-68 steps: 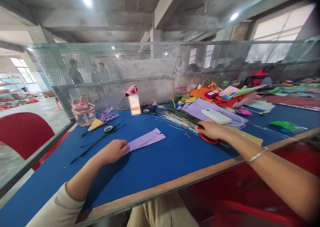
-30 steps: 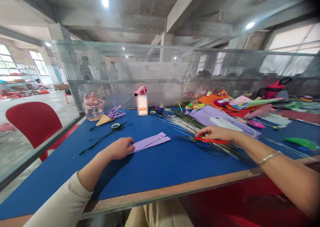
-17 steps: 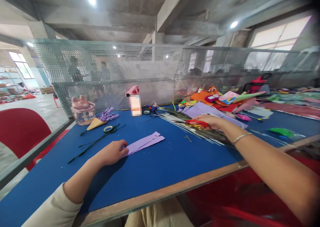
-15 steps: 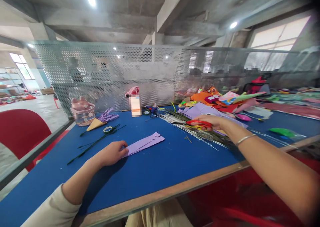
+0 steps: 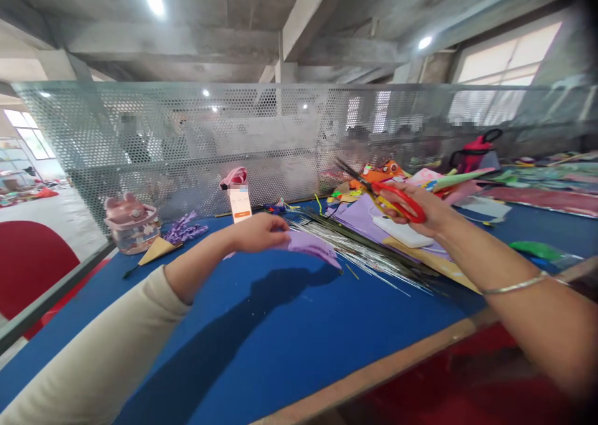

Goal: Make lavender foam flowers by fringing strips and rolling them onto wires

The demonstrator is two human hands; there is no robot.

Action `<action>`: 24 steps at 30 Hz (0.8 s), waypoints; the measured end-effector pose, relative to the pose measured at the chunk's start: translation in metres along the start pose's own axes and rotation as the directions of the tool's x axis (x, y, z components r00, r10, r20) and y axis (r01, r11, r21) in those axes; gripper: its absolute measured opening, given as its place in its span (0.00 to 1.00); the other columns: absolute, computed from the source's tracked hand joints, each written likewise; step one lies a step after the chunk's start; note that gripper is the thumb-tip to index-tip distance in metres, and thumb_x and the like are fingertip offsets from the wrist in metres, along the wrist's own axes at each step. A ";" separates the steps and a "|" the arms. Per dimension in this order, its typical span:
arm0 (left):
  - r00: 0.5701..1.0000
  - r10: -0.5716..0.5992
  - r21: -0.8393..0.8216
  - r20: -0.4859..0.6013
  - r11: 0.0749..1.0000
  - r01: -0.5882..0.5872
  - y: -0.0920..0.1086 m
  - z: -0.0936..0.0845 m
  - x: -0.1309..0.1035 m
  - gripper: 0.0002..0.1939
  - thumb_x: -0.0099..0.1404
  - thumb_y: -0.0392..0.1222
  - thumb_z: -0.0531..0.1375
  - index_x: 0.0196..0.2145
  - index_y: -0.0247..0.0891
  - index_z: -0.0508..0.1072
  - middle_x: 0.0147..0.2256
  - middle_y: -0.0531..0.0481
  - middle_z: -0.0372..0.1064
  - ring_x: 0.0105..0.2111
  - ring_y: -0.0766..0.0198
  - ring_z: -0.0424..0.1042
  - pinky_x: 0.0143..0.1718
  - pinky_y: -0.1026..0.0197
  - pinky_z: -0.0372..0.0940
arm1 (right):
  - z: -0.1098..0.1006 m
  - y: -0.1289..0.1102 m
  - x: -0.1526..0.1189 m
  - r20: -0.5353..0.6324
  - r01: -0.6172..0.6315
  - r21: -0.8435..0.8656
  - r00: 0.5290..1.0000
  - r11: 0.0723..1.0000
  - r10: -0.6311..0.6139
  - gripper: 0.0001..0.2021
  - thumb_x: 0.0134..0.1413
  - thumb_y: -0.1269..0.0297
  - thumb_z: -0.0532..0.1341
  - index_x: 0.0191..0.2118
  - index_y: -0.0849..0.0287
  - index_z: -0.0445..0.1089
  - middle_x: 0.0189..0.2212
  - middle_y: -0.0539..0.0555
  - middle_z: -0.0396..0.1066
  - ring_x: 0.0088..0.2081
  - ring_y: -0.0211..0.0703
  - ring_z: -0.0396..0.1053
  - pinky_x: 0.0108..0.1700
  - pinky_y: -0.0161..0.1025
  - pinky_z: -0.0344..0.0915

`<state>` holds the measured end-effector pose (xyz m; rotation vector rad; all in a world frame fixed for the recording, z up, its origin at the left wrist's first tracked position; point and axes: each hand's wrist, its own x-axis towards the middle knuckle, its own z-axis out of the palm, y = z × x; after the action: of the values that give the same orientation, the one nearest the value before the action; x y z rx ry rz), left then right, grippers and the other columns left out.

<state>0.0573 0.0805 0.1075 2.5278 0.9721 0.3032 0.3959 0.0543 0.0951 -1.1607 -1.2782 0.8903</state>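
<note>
My left hand (image 5: 261, 230) is closed on one end of a purple paper strip (image 5: 314, 245), lifted above the blue table (image 5: 261, 325); the strip's other end points right. My right hand (image 5: 415, 207) grips red-handled scissors (image 5: 397, 197), raised over the right part of the table, with their dark blades pointing up and left. A spread of thin silver and dark green wires (image 5: 369, 250) lies below and between the hands. The strip and the scissors are apart.
Back left stand a pink lidded jar (image 5: 132, 222), a tan paper cone (image 5: 157, 250) and curled purple paper (image 5: 185, 229). A phone (image 5: 240, 204) leans near the perforated metal screen (image 5: 196, 126). Colored papers and a white object (image 5: 402, 232) lie right. A red chair (image 5: 37, 275) stands left.
My left hand has raised the purple strip and moved it right. My right hand has lifted the scissors off the wires, and their blades now point upward. The view has shifted.
</note>
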 end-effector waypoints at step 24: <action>0.817 -0.473 -0.296 -0.329 0.874 0.387 -0.094 0.082 0.152 0.07 0.54 0.37 0.58 0.22 0.37 0.73 0.20 0.48 0.68 0.29 0.59 0.69 0.32 0.63 0.60 | 0.035 0.098 0.030 -0.254 0.144 -0.489 0.920 0.861 -0.298 0.20 0.50 0.53 0.58 0.48 0.56 0.64 0.33 0.53 0.66 0.33 0.44 0.65 0.37 0.44 0.64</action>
<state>0.1415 0.2220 0.0002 2.0054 1.5421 0.7499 0.3754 0.1110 0.0048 -1.4222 -1.3524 0.2013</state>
